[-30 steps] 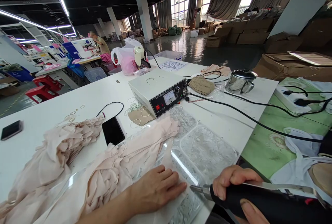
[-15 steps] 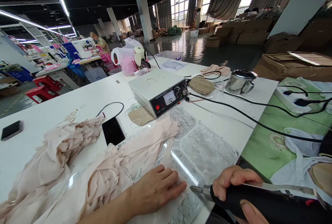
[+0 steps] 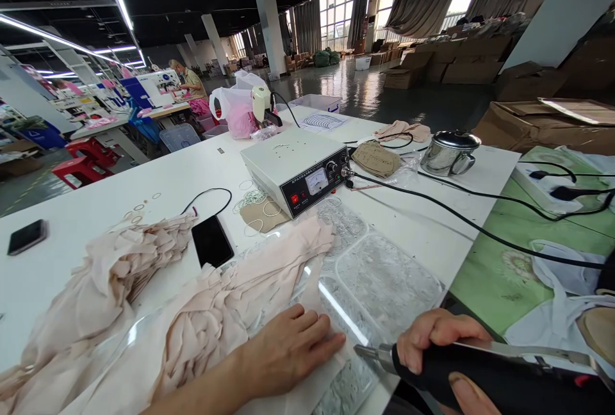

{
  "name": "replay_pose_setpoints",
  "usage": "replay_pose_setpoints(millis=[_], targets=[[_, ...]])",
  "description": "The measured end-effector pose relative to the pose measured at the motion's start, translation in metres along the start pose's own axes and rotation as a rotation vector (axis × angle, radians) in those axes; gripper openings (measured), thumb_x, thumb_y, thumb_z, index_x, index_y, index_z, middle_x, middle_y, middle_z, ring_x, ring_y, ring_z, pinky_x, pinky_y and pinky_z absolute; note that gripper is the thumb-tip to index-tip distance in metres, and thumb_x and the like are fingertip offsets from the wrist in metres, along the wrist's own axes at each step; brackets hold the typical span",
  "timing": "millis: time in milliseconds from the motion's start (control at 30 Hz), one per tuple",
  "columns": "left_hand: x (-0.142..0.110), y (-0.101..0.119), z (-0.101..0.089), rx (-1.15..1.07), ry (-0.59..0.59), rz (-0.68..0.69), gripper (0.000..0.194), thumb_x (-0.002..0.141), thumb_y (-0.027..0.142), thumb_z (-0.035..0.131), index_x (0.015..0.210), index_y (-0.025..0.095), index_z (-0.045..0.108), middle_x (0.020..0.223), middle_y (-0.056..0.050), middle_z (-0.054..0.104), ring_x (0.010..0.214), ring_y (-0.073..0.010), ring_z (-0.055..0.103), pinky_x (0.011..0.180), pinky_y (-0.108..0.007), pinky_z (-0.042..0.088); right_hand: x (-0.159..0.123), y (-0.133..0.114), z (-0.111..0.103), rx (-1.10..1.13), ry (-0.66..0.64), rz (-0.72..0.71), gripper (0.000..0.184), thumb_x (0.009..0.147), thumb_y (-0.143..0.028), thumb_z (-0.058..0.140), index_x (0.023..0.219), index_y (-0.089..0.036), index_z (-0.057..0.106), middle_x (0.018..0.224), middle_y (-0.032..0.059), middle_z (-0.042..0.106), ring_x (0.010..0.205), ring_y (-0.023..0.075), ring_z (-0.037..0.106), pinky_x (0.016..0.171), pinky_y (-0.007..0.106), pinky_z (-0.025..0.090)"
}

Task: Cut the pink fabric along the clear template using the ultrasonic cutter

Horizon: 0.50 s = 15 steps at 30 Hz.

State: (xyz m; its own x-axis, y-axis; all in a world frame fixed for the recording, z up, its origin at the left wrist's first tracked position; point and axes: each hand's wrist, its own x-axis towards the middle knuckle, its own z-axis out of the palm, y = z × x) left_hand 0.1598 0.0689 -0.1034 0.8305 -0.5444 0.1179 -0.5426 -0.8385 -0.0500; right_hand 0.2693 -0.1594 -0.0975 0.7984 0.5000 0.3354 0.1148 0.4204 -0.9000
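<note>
My left hand (image 3: 293, 351) rests palm down on a thin beige fabric piece (image 3: 312, 290), its fingers a little bent and pressing the cloth to the table. My right hand (image 3: 442, 344) is wrapped round a black handheld ultrasonic welder (image 3: 509, 373). The welder's pointed metal tip (image 3: 368, 352) lies just right of my left fingertips, over the clear mat (image 3: 389, 274). It is hard to tell whether the tip touches the cloth. A layered heap of beige fabric pieces (image 3: 206, 319) spreads left of my left hand. A second beige bundle (image 3: 115, 261) lies farther left.
Behind the mat stands a white control box (image 3: 293, 159) with a dial, its black cable (image 3: 432, 207) running right. Two phones (image 3: 211, 241), rubber bands (image 3: 252, 199) and a lidded metal cup (image 3: 449, 151) lie about the white table (image 3: 182, 175). A person (image 3: 189, 82) sits at a sewing machine beyond.
The whole view has shifted slightly. Both hands, the cloth and the welder hold nearly the same positions.
</note>
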Motion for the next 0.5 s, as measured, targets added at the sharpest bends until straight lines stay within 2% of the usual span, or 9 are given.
replay_pose_setpoints(millis=[167,333,500], targets=[[-0.001,0.001,0.002,0.028,-0.01,0.002,0.033,0.097,0.012,0.043,0.13,0.01,0.046,0.099,-0.01,0.057,0.078,-0.0184,0.055,0.069,-0.032,0.04,0.012,-0.006,0.01,0.04,0.001,-0.106,0.004,0.089,-0.028,0.061,0.091,-0.026,0.058,0.07,0.0002,0.057,0.059,0.0153,0.059,0.053,0.027,0.055],[-0.001,0.001,0.001,0.025,0.004,0.0,0.033,0.099,0.013,0.04,0.131,0.01,0.046,0.101,-0.011,0.059,0.081,-0.0188,0.055,0.07,-0.032,0.041,0.013,-0.005,0.012,0.099,0.018,-0.036,0.008,0.088,-0.033,0.063,0.093,-0.027,0.06,0.075,0.0011,0.058,0.063,0.0168,0.061,0.058,0.033,0.056],[-0.003,0.002,0.004,0.005,0.024,-0.002,0.033,0.099,0.011,0.038,0.131,0.009,0.047,0.102,-0.011,0.059,0.081,-0.0195,0.054,0.07,-0.033,0.041,0.013,-0.003,0.011,0.096,-0.009,-0.069,0.008,0.088,-0.031,0.064,0.093,-0.026,0.059,0.077,0.002,0.058,0.064,0.0171,0.061,0.06,0.034,0.057]])
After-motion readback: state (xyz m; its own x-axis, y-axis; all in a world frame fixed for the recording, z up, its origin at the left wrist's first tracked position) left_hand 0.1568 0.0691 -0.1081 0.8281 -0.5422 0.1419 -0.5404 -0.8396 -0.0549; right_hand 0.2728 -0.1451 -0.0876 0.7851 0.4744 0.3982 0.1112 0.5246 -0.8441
